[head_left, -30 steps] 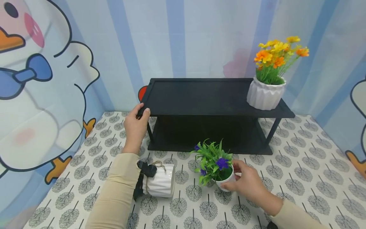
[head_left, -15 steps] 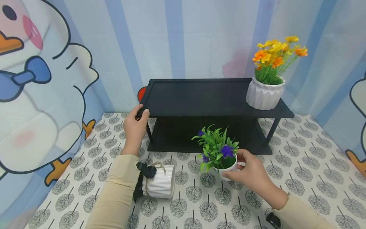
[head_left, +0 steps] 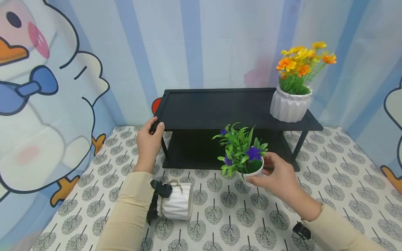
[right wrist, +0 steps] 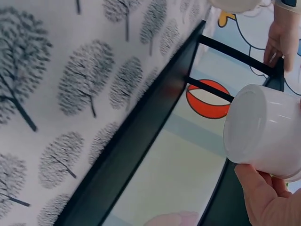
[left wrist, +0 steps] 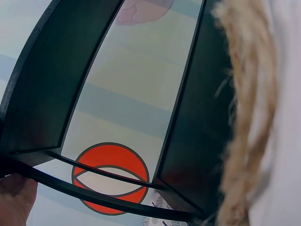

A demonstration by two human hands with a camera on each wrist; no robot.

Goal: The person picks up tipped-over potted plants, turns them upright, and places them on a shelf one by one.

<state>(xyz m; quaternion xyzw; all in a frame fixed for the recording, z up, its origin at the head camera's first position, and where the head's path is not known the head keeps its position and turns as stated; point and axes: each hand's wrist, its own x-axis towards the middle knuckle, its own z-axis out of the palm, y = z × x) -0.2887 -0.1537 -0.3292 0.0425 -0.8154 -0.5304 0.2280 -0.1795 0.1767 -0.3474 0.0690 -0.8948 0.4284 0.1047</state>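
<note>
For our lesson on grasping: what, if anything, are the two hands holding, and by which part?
The right hand holds the purple-flowered potted plant by the sides of its white pot; the left hand grips the black two-tier shelf by its top's near left corner.

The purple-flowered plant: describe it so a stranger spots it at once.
Find the black shelf, then the right hand in front. That hand holds the plant by its small white pot. Its flowers are purple; the shelf-top blooms are yellow and orange.

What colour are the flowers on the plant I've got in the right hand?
Purple flowers, best seen in the head view.
</note>
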